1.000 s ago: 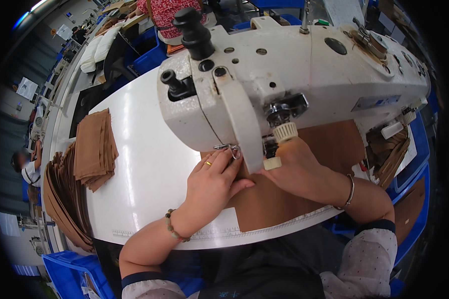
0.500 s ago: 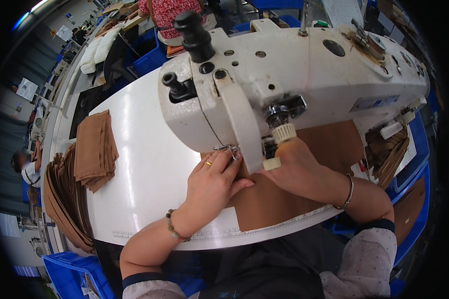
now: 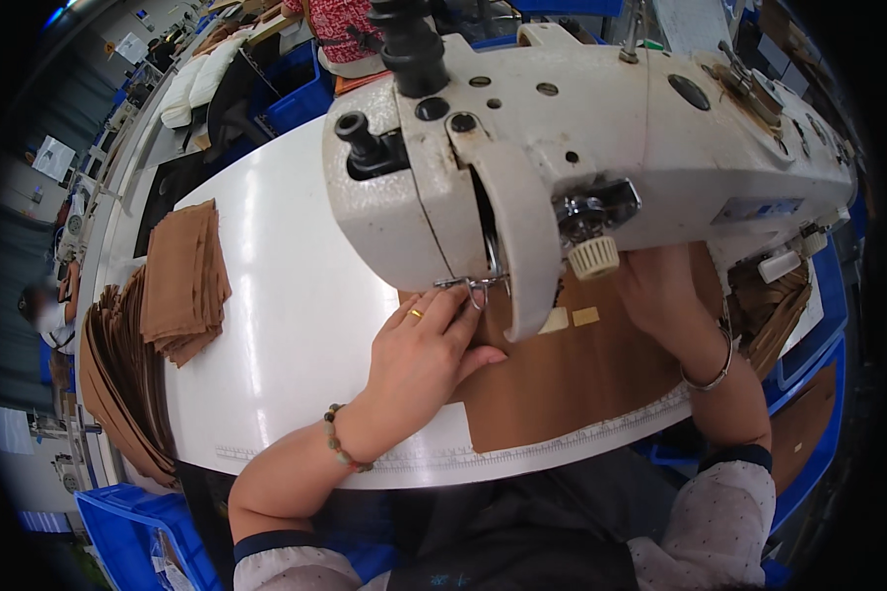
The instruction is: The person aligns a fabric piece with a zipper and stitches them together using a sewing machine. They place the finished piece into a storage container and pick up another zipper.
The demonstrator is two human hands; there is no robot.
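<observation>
A white industrial sewing machine stands on a white table. A brown fabric piece lies flat under its head. My left hand presses flat on the fabric's left part, fingertips by the presser foot; it wears a ring and a bead bracelet. My right hand rests on the fabric to the right of the needle, partly hidden behind the machine head, with a bangle at the wrist. Two small pale tags sit on the fabric.
A stack of brown fabric pieces lies at the table's left, with more brown pieces fanned over the left edge. Blue bins stand below left and at the right. Another person sits far left.
The view has shifted a little closer to the machine. My right hand has slid slightly right and back on the fabric; my left hand stays by the presser foot.
</observation>
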